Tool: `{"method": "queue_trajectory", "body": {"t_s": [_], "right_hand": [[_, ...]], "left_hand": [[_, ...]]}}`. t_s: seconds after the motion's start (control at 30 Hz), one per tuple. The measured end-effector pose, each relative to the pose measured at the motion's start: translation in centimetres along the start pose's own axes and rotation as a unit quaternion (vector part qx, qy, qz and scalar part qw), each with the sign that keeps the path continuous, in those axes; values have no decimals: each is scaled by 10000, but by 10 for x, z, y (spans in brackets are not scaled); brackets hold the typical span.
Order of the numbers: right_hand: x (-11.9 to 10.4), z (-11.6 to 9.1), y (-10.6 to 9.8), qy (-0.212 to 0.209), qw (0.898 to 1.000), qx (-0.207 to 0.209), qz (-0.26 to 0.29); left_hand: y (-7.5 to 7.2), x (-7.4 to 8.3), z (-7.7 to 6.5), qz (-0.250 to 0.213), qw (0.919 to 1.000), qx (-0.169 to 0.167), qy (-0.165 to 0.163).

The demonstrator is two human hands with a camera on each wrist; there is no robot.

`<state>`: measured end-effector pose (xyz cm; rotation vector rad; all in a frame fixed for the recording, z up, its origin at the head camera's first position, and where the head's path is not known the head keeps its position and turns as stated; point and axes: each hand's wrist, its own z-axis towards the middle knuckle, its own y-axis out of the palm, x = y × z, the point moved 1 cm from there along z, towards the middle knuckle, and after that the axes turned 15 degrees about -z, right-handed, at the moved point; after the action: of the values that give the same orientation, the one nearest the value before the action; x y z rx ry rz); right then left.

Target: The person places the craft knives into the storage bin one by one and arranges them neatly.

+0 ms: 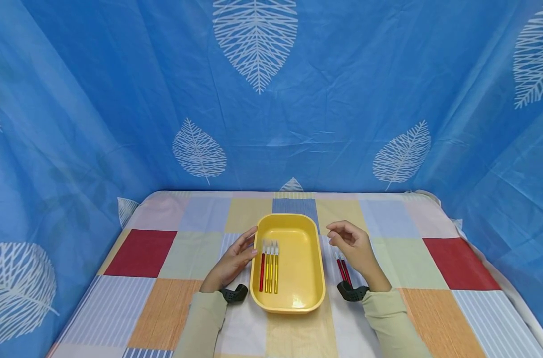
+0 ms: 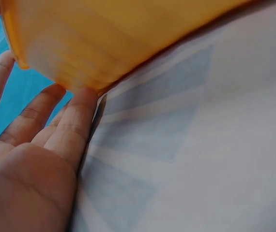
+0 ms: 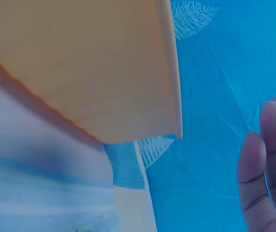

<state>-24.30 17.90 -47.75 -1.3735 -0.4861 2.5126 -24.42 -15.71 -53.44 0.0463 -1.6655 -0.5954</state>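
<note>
A yellow plastic tray [image 1: 300, 298] stands in the middle of the table. Inside, along its left side, lie one red pen-like stick [image 1: 261, 273] and three yellow pen-like sticks [image 1: 271, 274], side by side with whitish pointed ends away from me. My left hand [image 1: 233, 261] rests its fingers against the tray's left wall, also seen in the left wrist view. Just right of the tray, my right hand [image 1: 353, 248] hovers with loosely bent fingers and nothing in them. More red pen-like sticks [image 1: 344, 271] lie below it on the cloth, partly hidden by the wrist camera.
A patchwork tablecloth [image 1: 186, 253] covers the table. Behind and at both sides hangs a blue curtain [image 1: 325, 124] with white leaf prints. Black wrist cameras [image 1: 234, 294] sit near the tray on both sides.
</note>
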Motion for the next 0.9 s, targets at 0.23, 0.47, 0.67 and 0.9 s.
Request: {"method": "queue_trajectory", "body": {"t_s": [0.23,0.47,0.67,0.9], "right_hand": [[8,-2,-7,57,9999,109,-65],[15,-5,-13,208,9997,49,-75],[22,-6,-18,470,9987,-132,-173],[34,-9,-23,1107,9920,-330,-512]], "left_hand": [[-1,-1,1,12,10000,1,18],[-1,-1,1,5,10000,-29,12],[0,-2,2,10,10000,17,20],[-1,-3,1,4,10000,6,3]]}}
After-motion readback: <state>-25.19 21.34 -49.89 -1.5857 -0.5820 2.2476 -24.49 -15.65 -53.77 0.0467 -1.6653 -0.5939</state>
